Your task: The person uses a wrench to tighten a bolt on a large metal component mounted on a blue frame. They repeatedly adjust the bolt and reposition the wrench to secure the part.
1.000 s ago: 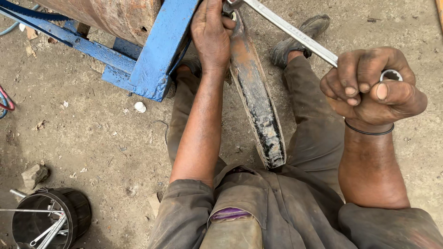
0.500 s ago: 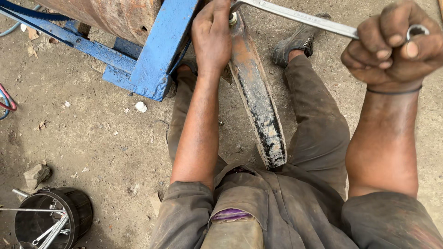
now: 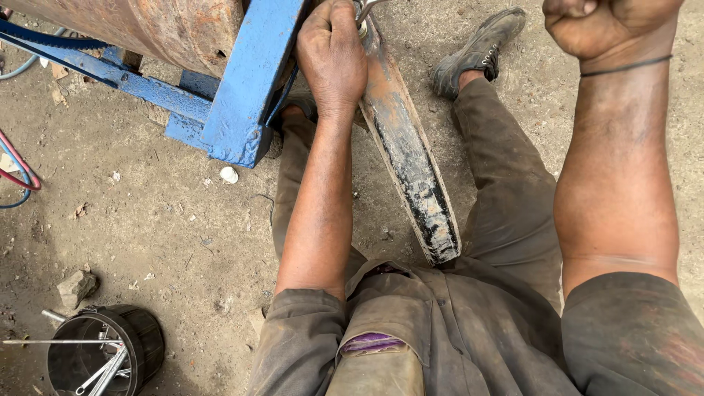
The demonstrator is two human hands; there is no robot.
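My left hand (image 3: pixel 331 53) is closed over the top of a narrow rusty wheel (image 3: pixel 411 169) with a worn black tread, seen edge-on between my legs. Just right of that hand, the head of a long steel wrench (image 3: pixel 362 10) sits at the wheel's hub. Its shaft runs off the top edge of the view. My right hand (image 3: pixel 605 26) is a tight fist at the top right edge. The wrench handle it held a moment ago is now out of sight there. A blue steel frame (image 3: pixel 249 88) stands immediately left of my left hand.
A rusty drum (image 3: pixel 161 26) rests on the blue frame at the top left. A black bucket (image 3: pixel 139 341) with several metal tools stands at the bottom left, a stone (image 3: pixel 77 286) near it. Hoses (image 3: pixel 18 172) lie at the left edge. My shoe (image 3: pixel 480 51) rests on the dirt ground.
My right hand has swung the wrench handle up and to the right, so most of the shaft has left the view. My left hand has stayed on the wheel.
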